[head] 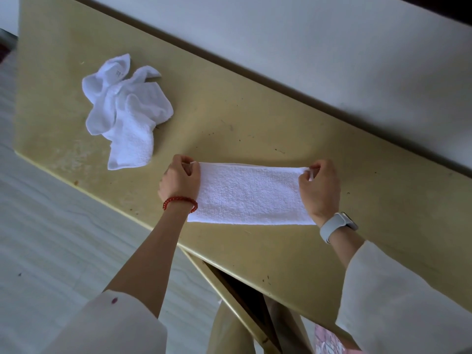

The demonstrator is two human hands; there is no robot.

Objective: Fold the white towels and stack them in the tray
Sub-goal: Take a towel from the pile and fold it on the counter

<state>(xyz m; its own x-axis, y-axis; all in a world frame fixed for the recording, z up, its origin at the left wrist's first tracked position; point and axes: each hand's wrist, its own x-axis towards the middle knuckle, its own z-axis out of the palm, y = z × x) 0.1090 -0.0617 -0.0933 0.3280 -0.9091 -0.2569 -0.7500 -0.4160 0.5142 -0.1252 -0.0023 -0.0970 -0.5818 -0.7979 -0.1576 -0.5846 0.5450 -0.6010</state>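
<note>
A white towel [249, 194] folded into a long strip lies across the yellow table [255, 118], near its front edge. My left hand [178, 178] pinches the strip's upper left corner, and my right hand [319, 186] pinches its upper right corner. The towel is stretched flat between them. A heap of crumpled white towels [127, 113] lies on the table to the far left, apart from both hands. No tray is in view.
A white wall [332, 47] runs along the table's far edge. Pale flooring [51, 238] lies to the left, below the table's front edge. A gold table leg [229, 302] stands between my arms.
</note>
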